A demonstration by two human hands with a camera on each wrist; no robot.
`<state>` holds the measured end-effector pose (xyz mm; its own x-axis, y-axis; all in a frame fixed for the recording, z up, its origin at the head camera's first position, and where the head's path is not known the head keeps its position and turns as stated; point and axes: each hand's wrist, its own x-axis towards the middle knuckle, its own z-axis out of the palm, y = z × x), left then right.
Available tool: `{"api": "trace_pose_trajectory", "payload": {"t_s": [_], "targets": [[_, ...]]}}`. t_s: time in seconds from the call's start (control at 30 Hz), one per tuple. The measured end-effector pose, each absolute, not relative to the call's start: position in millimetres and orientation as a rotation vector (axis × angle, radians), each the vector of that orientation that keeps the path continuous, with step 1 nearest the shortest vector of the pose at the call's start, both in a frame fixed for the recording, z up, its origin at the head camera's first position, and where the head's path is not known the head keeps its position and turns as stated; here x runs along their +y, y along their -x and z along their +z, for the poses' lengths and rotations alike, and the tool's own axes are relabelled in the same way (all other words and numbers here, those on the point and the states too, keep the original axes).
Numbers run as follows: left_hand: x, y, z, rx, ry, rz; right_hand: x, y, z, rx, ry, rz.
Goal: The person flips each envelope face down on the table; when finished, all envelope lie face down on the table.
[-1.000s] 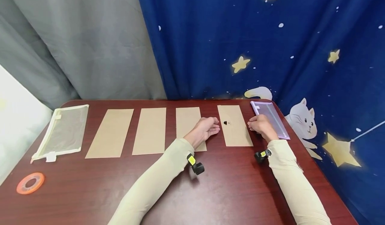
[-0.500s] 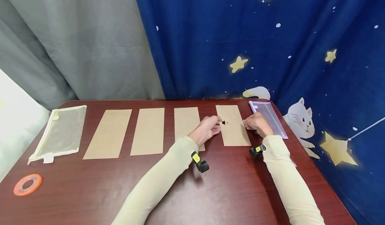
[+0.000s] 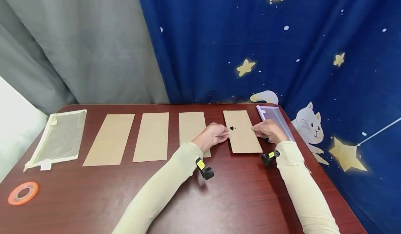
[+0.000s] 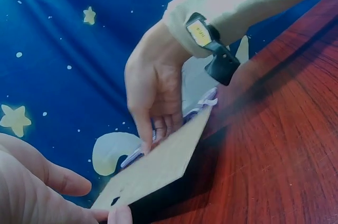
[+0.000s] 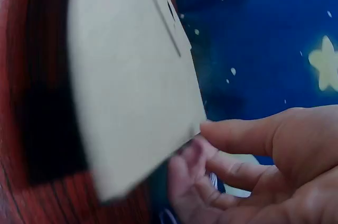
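Two hands hold a stiff brown card (image 3: pixel 245 136) with a small black mark near its left edge, raised a little off the table. At its left edge the left hand (image 3: pixel 213 135) pinches it; in the left wrist view the thumb tip lies beside the mark. My right hand (image 3: pixel 270 130) grips the opposite edge, between thumb and fingers in the right wrist view, where the card (image 5: pixel 132 92) is partly blurred. A second brown card (image 3: pixel 191 126) lies partly hidden under the left forearm. Right of the right hand is a purple-edged zip pouch (image 3: pixel 275 117), partly covered by it.
Two more brown cards (image 3: pixel 151 136) lie flat left of centre. Further left are a cream-edged mesh zip pouch (image 3: pixel 64 136) and an orange ring-shaped roll (image 3: pixel 23 193). A blue star-patterned curtain (image 3: pixel 219 53) hangs close behind the dark red table (image 3: pixel 238 199).
The right hand has moved in to the card's right edge, and the left hand has closed on its left edge. The card has come up slightly from the table.
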<state>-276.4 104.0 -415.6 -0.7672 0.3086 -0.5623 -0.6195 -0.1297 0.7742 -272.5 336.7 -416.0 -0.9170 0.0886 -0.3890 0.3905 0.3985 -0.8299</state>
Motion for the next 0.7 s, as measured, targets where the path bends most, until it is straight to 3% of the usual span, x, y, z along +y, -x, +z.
{"api": "trace_pose_trajectory", "payload": {"t_s": [0.7], "targets": [[84.4,282.2,-413.7,1.392,0.38,2.197,353.9,272.4,-411.3,1.824,-0.199,-1.892]]}}
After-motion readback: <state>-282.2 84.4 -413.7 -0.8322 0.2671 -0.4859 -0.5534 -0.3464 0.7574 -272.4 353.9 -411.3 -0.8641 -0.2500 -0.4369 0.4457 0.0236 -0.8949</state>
